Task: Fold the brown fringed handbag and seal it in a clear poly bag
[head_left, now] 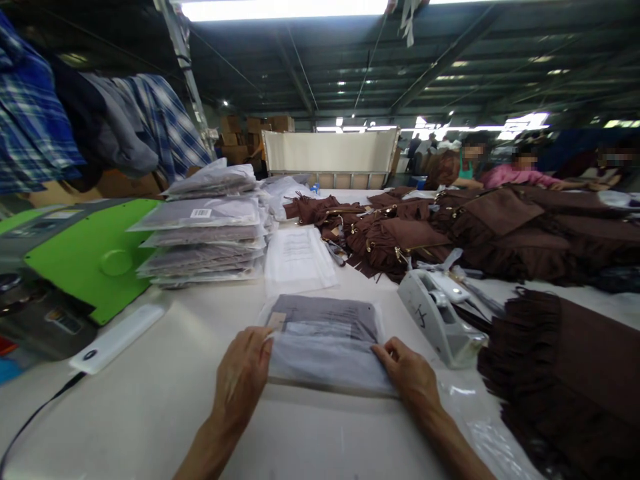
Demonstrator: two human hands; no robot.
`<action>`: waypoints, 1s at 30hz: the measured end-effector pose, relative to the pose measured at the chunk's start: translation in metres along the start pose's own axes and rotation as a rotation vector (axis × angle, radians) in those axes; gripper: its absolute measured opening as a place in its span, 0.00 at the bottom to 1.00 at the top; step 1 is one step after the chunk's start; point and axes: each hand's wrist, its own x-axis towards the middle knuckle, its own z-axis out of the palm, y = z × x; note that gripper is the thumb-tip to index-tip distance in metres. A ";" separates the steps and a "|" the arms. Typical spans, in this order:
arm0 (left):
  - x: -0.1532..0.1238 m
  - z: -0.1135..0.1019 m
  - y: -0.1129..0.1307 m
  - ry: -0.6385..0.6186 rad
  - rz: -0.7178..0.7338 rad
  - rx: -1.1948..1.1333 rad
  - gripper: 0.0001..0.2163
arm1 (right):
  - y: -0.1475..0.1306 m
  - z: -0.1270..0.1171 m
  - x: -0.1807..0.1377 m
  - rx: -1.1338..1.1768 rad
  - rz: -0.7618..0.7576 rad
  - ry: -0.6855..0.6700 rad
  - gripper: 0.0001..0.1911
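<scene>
A frosted plastic bag (325, 357) with a dark, flat fringed item inside lies on the white table in front of me. My left hand (245, 363) pinches the bag at its left edge, near a small tan tag. At the right edge my right hand (407, 367) pinches the plastic between thumb and fingers. The bag's near part is folded over the dark item. Beyond it lies a pile of empty-looking white plastic bags (300, 257). A stack of filled bags (205, 233), one with a barcode label, stands at the left.
A green machine (95, 253), a dark metal cup (43, 317) and a white corded device (117, 339) are on the left. A grey tape dispenser (440, 320) stands right. Brown fringed bags (500, 220) heap behind it; another brown fringed bag (585, 373) lies nearer. Several people sit far right.
</scene>
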 end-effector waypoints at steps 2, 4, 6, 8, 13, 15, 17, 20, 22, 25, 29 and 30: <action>-0.009 0.010 0.029 -0.065 0.227 -0.026 0.13 | -0.002 -0.001 0.001 -0.019 0.002 -0.008 0.16; -0.021 0.026 0.054 -0.128 0.329 0.041 0.22 | 0.003 -0.003 0.001 -0.044 0.017 -0.012 0.15; -0.032 0.041 0.067 -0.152 0.333 0.110 0.32 | 0.016 -0.009 -0.003 -0.047 0.033 0.005 0.14; -0.040 0.053 0.068 -0.153 0.318 0.133 0.36 | 0.036 -0.022 -0.011 0.008 0.031 0.059 0.14; -0.045 0.071 0.052 -0.138 0.333 0.082 0.34 | 0.081 -0.088 -0.027 0.312 0.073 0.390 0.20; -0.044 0.076 0.049 -0.123 0.336 0.064 0.33 | 0.089 -0.113 -0.018 0.400 0.128 0.462 0.20; -0.044 0.078 0.049 -0.108 0.337 0.055 0.32 | 0.094 -0.128 -0.001 0.452 0.167 0.424 0.21; -0.044 0.080 0.050 -0.092 0.339 0.052 0.31 | 0.097 -0.132 0.029 0.522 0.205 0.282 0.23; -0.044 0.080 0.050 -0.086 0.339 0.046 0.30 | 0.097 -0.128 0.044 0.575 0.221 0.209 0.24; -0.044 0.080 0.049 -0.085 0.337 0.033 0.28 | 0.093 -0.123 0.055 0.647 0.231 0.176 0.23; -0.044 0.079 0.049 -0.064 0.348 0.032 0.29 | 0.087 -0.125 0.053 0.731 0.224 0.242 0.21; -0.044 0.079 0.049 -0.057 0.351 0.033 0.29 | 0.086 -0.126 0.050 0.746 0.216 0.272 0.20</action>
